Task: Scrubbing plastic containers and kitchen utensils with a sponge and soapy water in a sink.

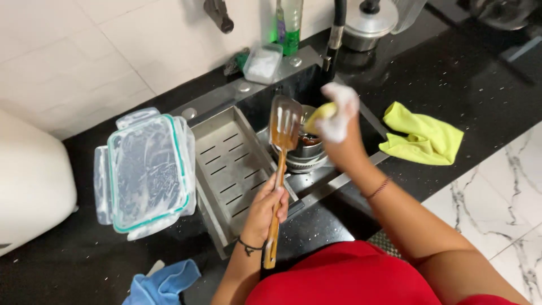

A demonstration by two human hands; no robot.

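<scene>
Seen from above, a person in a red top stands at a steel kitchen sink (293,85) set into a black desk (446,73). The left hand (265,209) has its fingers clamped round the handle of a wooden slotted spatula (280,164), whose soapy blade is raised over the sink. The right hand (339,121), coated in white foam, has its fingers closed on a yellow sponge (318,114) held just beside the blade.

The suds make a slip likely: the wet handle could slide through the grip and drop onto the steel bowls (307,148) stacked in the basin below. What the bowls contain cannot be made out.

A slotted steel draining tray (228,164) sits over the left of the sink, with nothing in it. Left of that, a clear plastic lidded container (145,172) with a green seal lies on the desk, smeared with lather. A yellow cloth (423,135) lies to the right, a blue cloth (164,282) near the bottom edge.
</scene>
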